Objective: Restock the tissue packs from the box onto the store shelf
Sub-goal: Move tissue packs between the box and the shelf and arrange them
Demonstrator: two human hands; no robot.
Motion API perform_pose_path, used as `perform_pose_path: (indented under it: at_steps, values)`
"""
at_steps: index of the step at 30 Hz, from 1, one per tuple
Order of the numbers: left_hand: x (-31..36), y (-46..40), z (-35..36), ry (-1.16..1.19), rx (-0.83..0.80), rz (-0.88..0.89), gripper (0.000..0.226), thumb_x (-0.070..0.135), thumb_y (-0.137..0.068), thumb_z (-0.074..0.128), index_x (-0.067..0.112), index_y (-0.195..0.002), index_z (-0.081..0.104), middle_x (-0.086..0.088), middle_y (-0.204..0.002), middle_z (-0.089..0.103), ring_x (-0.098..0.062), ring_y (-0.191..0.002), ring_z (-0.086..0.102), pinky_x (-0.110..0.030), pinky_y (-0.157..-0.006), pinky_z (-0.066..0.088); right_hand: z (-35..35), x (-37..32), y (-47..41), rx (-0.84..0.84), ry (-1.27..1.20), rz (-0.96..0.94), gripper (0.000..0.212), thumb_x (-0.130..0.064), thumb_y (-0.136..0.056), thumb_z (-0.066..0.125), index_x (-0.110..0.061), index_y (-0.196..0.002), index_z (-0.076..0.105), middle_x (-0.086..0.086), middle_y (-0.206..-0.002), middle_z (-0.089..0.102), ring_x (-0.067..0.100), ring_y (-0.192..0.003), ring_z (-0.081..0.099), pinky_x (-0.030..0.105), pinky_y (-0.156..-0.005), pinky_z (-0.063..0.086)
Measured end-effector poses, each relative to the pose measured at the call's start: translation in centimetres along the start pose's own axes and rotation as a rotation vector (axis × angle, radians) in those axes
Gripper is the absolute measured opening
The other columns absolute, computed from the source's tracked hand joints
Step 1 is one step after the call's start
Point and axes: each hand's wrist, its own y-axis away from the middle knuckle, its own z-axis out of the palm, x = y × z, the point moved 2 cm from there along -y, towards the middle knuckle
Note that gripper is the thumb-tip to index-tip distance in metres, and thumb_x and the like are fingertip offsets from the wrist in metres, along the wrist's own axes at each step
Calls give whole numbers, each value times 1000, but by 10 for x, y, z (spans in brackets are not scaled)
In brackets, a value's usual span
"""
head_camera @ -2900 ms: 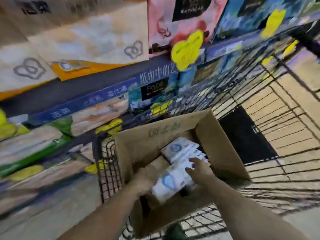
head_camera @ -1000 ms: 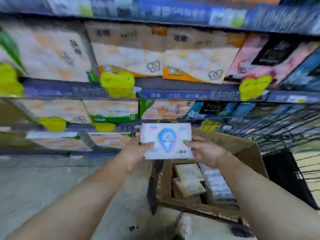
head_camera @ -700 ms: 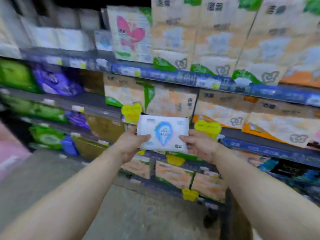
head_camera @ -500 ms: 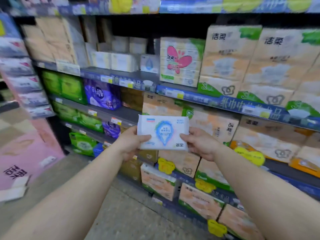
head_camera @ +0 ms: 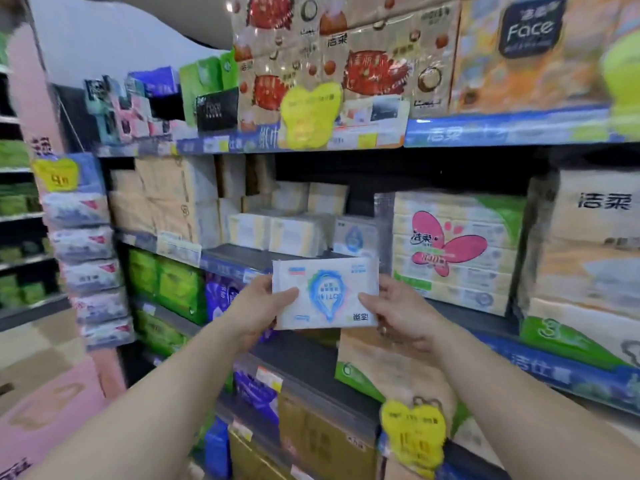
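Observation:
A flat white tissue pack [head_camera: 325,293] with a blue drop-shaped logo is held upside down in front of the store shelf [head_camera: 242,256]. My left hand [head_camera: 258,306] grips its left edge and my right hand [head_camera: 398,315] grips its right edge. Just behind the pack, on the shelf, stands a matching white pack with a blue logo [head_camera: 355,233], next to cream-coloured tissue packs [head_camera: 277,233]. The cardboard box is out of view.
A big pack with a pink butterfly [head_camera: 453,251] stands right of the gap. Tall tissue bundles [head_camera: 588,258] fill the far right. Green and purple packs [head_camera: 180,289] sit one shelf lower. Yellow price tags [head_camera: 412,438] hang off shelf edges. A pink display [head_camera: 86,265] stands left.
Both hands lifted the tissue pack out of the box in the cart. The view swung up and left to the shelves, and the pack now sits level with the shelf of small white packs.

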Motion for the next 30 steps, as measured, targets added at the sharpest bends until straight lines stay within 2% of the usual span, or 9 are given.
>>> perform_pose_path:
  at_steps: [3,5,12,17,20,22,25,27,30]
  values:
    - [12,-53,-12,-8,-13,45,16,5,-91,60,9,-106,64,-14,-110,71,-29,-99,70,-47,-85,56,1,-2,-55,7,48,-21,33,-10,-92,60,-15,-124,53,5,-115,69,19,-97,69,36,-84,56]
    - [16,-88,-20,-12,-6,72,16,4,-90,61,11,-104,64,-13,-109,72,-29,-98,70,-49,-88,55,1,0,-86,25,33,-26,35,-7,-92,60,-13,-125,52,7,-116,68,21,-100,69,41,-91,55]
    - [17,-216,-33,-150,-110,162,19,11,-89,65,18,-106,62,-4,-107,71,-21,-96,69,-29,-69,54,5,16,-172,254,45,-50,31,-8,-93,58,-14,-122,51,6,-112,68,9,-90,66,9,-62,51]
    - [-9,-293,-40,-225,-259,122,24,9,-83,71,18,-102,60,-7,-110,70,-23,-96,69,-47,-88,56,13,35,-207,378,52,31,27,-2,-92,58,-11,-117,54,5,-109,67,2,-81,67,12,-65,53]
    - [-18,-314,-41,-354,-352,151,38,14,-78,76,15,-111,57,-5,-114,68,-17,-97,67,-39,-88,55,14,42,-213,399,53,91,30,-4,-92,59,-10,-122,56,6,-110,68,7,-80,66,16,-62,52]
    - [-9,-316,-39,-521,-303,282,65,22,-75,79,15,-130,45,0,-115,61,-15,-99,61,-28,-86,49,15,39,-214,402,83,116,29,-6,-93,58,-12,-121,56,2,-97,69,1,-65,62,18,-56,48]
    - [17,-304,-26,-825,-149,754,91,43,-70,78,27,-146,30,1,-136,45,-20,-125,43,-30,-106,33,16,37,-213,399,77,121,30,-7,-92,59,-15,-121,56,-6,-83,70,-1,-56,59,23,-59,49]
    - [27,-292,-6,-1034,-160,1000,84,51,-73,70,38,-145,29,8,-140,40,-18,-129,34,-29,-105,22,17,38,-213,394,66,109,31,-6,-92,59,-15,-121,55,-9,-79,70,-1,-56,60,22,-60,49]
    - [26,-286,21,-1193,-253,1051,60,48,-82,63,41,-137,41,10,-138,43,-17,-124,36,-30,-97,20,18,41,-212,395,56,95,31,-6,-91,60,-15,-120,55,-10,-80,71,-2,-61,62,18,-58,50]
